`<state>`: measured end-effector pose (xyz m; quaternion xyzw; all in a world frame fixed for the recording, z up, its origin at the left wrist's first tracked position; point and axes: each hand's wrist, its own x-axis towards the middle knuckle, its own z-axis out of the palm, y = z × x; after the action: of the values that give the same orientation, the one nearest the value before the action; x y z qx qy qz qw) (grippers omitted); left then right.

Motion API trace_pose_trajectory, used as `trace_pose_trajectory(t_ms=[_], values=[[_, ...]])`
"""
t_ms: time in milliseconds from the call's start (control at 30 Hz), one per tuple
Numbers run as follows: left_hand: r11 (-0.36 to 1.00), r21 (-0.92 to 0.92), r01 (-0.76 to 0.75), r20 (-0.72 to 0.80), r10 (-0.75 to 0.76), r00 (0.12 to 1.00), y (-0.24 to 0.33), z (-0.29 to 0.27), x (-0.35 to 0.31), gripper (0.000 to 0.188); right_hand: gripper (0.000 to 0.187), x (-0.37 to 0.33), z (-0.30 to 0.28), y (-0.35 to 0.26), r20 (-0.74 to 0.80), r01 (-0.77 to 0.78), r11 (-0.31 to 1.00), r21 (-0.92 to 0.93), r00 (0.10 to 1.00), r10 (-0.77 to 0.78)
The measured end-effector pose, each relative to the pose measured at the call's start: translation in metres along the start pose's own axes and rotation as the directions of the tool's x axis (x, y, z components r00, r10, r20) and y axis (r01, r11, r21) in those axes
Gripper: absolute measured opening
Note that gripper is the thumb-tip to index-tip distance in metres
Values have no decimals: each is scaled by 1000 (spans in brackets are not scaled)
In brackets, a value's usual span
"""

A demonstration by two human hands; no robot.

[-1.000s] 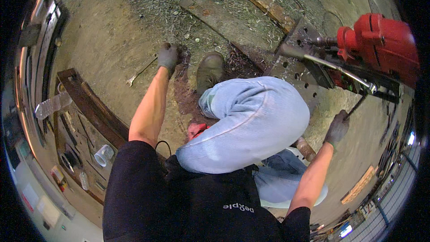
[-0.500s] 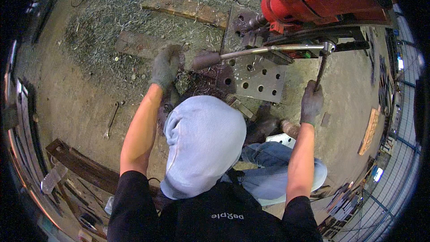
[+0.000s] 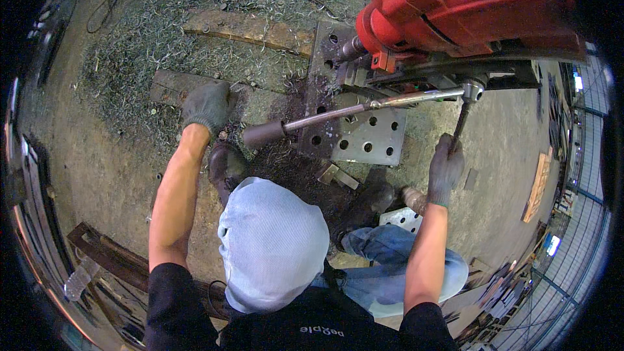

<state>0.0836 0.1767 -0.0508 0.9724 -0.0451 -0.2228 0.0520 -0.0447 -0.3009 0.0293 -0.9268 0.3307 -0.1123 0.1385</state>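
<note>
Brownish floor, blue-framed mesh fence far right

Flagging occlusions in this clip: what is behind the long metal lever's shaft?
Partly the holed metal plate, visible on both sides of the shaft; whatever the shaft directly covers cannot be seen.

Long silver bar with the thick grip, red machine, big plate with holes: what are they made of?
Bar: likely steel, bare and shiny, bright streaks along it. Grip: dark and matte, maybe rubber or foam.
Machine: smooth red casing, soft highlights; painted metal or plastic, can't tell.
Plate: probably steel, grey, dull sheen, stained toward one side.
</note>
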Motion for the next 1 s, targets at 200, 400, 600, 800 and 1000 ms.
trace_pose_trajectory(t_ms=[200,400,600,800,1000], values=[[869,-395,-300,-278,198,940,19,24,28,44,42,-3,-6,-17,6,-36,999,10,999,36],[614,-715,-335,-214,265,940,92,35,52,45,41,0,-2,-8,5,-32,999,23,999,32],[672,-712,-203,-31,259,965,117,30,68,41,45,-1,-3,-17,-9,-89,995,-40,996,89],[685,-690,-235,-18,309,951,128,25,61,42,46,-2,0,-5,-57,9,1000,16,998,-8],[735,-645,-210,-97,194,976,123,20,65,43,44,-4,-2,-12,-25,-17,999,51,1000,18]])
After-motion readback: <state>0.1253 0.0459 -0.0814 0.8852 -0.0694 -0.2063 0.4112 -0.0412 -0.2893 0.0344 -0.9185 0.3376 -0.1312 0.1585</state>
